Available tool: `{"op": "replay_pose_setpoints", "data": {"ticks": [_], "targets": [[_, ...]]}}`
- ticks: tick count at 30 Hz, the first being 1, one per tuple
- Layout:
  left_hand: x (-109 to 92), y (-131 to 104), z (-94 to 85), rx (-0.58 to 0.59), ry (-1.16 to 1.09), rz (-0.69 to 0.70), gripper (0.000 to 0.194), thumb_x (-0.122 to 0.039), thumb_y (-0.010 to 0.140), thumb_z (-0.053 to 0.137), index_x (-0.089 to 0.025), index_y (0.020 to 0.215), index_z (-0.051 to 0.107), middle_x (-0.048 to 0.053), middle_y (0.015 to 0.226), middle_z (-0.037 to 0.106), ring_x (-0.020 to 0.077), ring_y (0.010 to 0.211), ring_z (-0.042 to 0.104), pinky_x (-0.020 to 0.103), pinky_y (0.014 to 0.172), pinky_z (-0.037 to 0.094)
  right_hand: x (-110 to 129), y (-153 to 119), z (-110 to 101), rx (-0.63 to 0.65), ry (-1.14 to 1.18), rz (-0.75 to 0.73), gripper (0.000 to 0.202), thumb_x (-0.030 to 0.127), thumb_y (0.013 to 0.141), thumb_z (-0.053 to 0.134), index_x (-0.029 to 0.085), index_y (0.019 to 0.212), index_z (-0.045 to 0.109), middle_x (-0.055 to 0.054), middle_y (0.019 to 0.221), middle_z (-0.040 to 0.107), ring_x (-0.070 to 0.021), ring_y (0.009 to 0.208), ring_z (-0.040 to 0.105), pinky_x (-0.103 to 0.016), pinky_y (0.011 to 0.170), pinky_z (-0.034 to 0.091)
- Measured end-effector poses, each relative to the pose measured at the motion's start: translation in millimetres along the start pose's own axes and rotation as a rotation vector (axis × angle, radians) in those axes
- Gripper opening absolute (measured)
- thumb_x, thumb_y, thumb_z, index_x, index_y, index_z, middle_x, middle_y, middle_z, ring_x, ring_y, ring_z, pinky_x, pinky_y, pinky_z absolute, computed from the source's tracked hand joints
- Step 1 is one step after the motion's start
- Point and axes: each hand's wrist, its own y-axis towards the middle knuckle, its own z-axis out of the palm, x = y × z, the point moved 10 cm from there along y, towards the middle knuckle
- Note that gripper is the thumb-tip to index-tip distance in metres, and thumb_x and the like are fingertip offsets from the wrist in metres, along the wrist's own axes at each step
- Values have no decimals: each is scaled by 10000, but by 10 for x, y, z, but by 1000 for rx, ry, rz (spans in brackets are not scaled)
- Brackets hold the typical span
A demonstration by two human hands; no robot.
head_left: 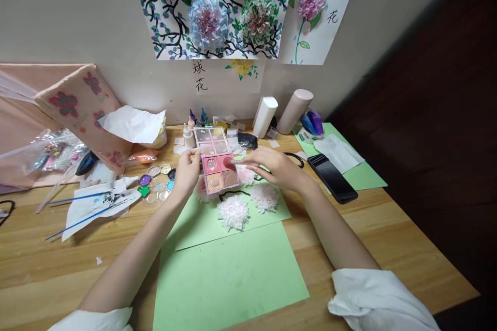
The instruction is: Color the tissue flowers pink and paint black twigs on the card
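My left hand [189, 171] grips the left side of an opened makeup palette [221, 172] with pink, peach and brown pans and a clear lid tilted up behind. In my right hand [274, 166] is a thin light-coloured stick, perhaps a makeup brush, whose tip touches the upper right pink pan. Most of that tool is hidden by my fingers. Just below the palette, fluffy white paper flowers [233, 212] lie on a green sheet [267, 227]. Another white flower [264, 197] sits to their right, and a pinkish one is partly covered by the palette.
A hexagonal paint palette [159, 184] and blue brushes on stained paper [97, 204] lie to the left. A black phone [332, 178] rests on the right. Small bottles [189, 136] and two tall containers [295, 110] stand by the wall, beneath flower artwork [217, 15].
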Motion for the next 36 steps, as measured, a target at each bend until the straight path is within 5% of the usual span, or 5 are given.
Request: {"op": "replay_pose_setpoints", "data": {"ticks": [4, 21, 26, 32, 36], "targets": [[20, -9, 6, 1, -9, -15, 237, -383, 748, 564, -157, 795, 510, -20, 580, 567, 130, 492, 569, 237, 484, 467, -47, -9, -6, 11, -78, 73, 207, 257, 898, 450, 160, 963, 622, -79, 864, 652, -186, 811, 563, -311, 685, 452], [71, -31, 82, 32, -38, -58, 223, -366, 745, 561, -159, 798, 498, -28, 578, 573, 132, 483, 583, 246, 497, 476, 88, 20, -24, -21, -27, -26, 246, 257, 913, 428, 180, 1084, 587, -74, 956, 664, -191, 870, 557, -330, 767, 456], [75, -26, 72, 26, -34, -63, 223, -370, 748, 563, -163, 796, 494, -34, 562, 566, 132, 474, 578, 256, 507, 478, -69, -8, -23, 3, -9, 91, 223, 278, 905, 447, 195, 1031, 610, -71, 931, 663, -196, 873, 571, -332, 739, 458], [96, -36, 97, 41, -13, -58, 213, -364, 754, 556, -161, 806, 515, -17, 603, 589, 142, 499, 588, 263, 510, 484, 11, 15, -26, 0, 124, 50, 198, 255, 900, 459, 198, 1016, 609, -52, 974, 663, -169, 911, 575, -306, 794, 443], [93, -34, 97, 38, -8, -58, 212, -362, 751, 557, -160, 804, 514, -15, 609, 586, 145, 501, 587, 265, 506, 481, -211, -33, -111, -41, 77, 202, 197, 260, 897, 455, 195, 967, 627, -46, 924, 666, -166, 847, 575, -290, 731, 429]]}}
